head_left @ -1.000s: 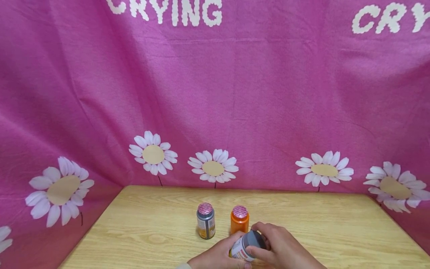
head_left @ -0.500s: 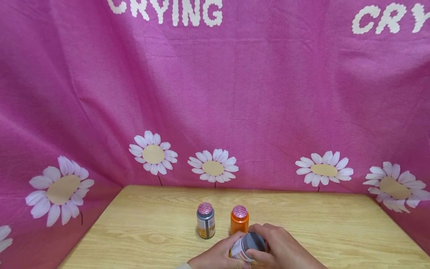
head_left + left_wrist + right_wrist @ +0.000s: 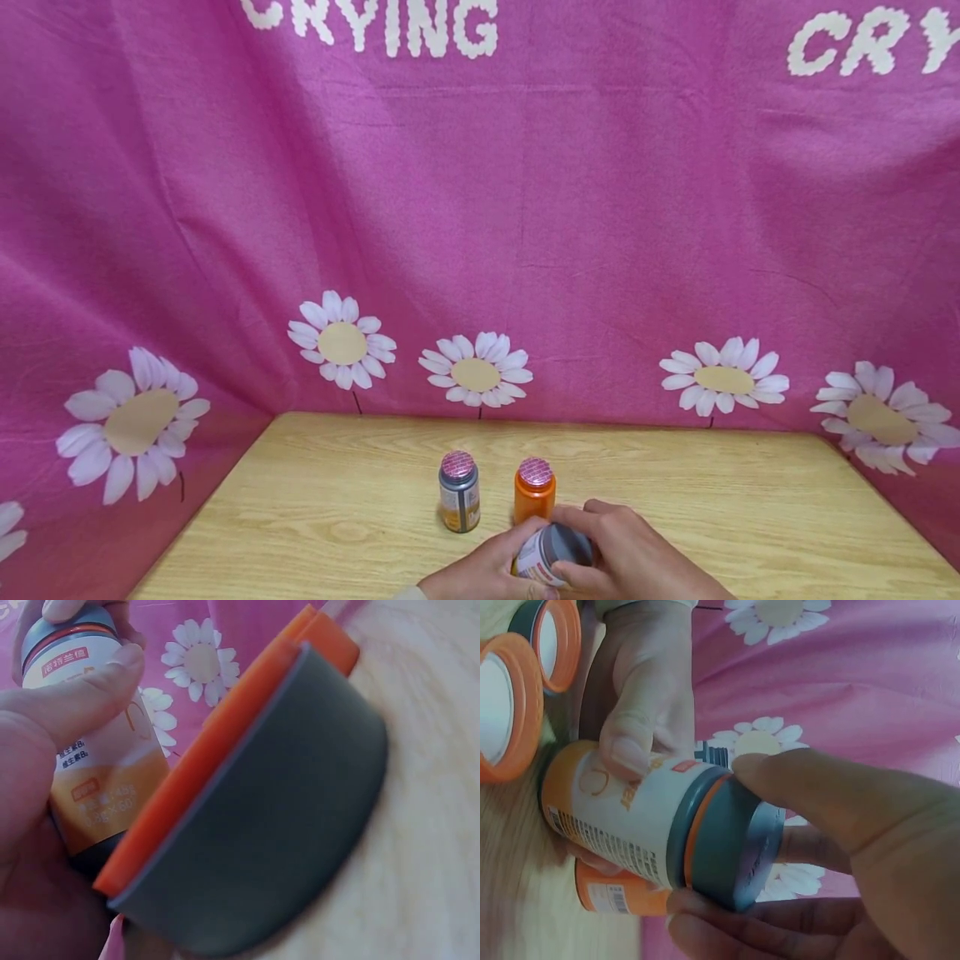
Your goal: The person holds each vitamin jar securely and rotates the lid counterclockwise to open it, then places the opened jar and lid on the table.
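My left hand (image 3: 483, 571) grips a white and orange labelled supplement bottle (image 3: 532, 558), tilted with its top toward the right. Around its dark grey cap (image 3: 567, 543) curl the fingers and thumb of my right hand (image 3: 633, 554). In the right wrist view a thin orange ring (image 3: 696, 829) shows between cap and bottle neck. Just beyond my hands stands an orange bottle (image 3: 535, 500), its mouth covered by a pink foil seal (image 3: 537, 472). Left of it, a grey bottle (image 3: 460, 504) stands upright with the same kind of seal.
Near my left hand lie two loose caps: a large grey one (image 3: 292, 810) with an orange inner rim, and another orange-rimmed cap (image 3: 559, 645). The wooden table (image 3: 322, 483) ends at a pink cloth (image 3: 600, 233) printed with daisies.
The fingers of my right hand have shifted slightly round the cap, the index finger leftward and the thumb a little down. My left hand and the two standing bottles stay put.
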### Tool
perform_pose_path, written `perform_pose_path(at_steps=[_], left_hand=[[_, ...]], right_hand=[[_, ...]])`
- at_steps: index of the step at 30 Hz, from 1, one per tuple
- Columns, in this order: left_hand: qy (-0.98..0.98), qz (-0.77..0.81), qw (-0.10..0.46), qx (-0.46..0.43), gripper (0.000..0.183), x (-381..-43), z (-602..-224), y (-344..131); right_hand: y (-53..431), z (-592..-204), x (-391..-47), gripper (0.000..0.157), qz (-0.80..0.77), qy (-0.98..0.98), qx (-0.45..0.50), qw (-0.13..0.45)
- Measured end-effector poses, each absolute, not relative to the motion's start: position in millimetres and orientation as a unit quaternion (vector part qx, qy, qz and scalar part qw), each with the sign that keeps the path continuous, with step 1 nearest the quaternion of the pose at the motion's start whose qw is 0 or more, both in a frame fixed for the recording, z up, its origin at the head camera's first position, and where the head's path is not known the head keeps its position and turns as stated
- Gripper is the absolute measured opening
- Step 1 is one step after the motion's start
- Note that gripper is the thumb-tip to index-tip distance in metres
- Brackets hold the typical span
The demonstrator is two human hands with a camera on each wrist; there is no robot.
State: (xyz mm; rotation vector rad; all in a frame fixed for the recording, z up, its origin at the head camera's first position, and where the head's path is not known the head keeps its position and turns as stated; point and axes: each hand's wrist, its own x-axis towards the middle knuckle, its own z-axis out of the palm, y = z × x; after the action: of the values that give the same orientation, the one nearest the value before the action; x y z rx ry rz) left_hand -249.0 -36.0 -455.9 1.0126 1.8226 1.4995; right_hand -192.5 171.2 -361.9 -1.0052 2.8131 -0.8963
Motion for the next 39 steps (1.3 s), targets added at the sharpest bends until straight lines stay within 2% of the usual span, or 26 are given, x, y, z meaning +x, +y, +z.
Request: perform_pose_path(at_steps=[7, 17, 20, 23, 25, 31, 39], left_hand=[[0.688, 0.557, 0.288, 0.365, 0.052, -251.0, -458.2, -37.3], [0.697, 0.572, 0.273, 0.335, 0.048, -252.6, -463.7, -39.4], [0.699, 0.573, 0.275, 0.327, 0.051, -251.8, -463.7, -39.6], [0.696, 0.578, 0.273, 0.328, 0.051, -252.0, -464.6, -37.6], [0.696, 0.578, 0.269, 0.330, 0.050, -252.5, -465.4, -36.5], [0.707, 0.570, 0.266, 0.322, 0.048, -253.9, -465.4, -36.2], [0.676, 0.604, 0.276, 0.320, 0.045, -254.4, -463.8, -38.0]], right_hand=[[171.0, -361.6, -191.7, 0.044, -0.291, 0.889, -0.352, 0.030], [172.4, -362.9, -192.1, 0.039, -0.311, 0.879, -0.360, 0.036], [172.4, -362.1, -189.6, 0.041, -0.298, 0.891, -0.341, 0.016], [171.8, -360.4, -187.0, 0.052, -0.271, 0.918, -0.288, -0.016], [170.8, -358.1, -187.9, 0.056, -0.272, 0.932, -0.239, -0.006], [169.0, -355.4, -194.5, 0.045, -0.330, 0.923, -0.188, 0.065], [169.7, -358.3, -194.8, 0.041, -0.331, 0.921, -0.202, 0.051]])
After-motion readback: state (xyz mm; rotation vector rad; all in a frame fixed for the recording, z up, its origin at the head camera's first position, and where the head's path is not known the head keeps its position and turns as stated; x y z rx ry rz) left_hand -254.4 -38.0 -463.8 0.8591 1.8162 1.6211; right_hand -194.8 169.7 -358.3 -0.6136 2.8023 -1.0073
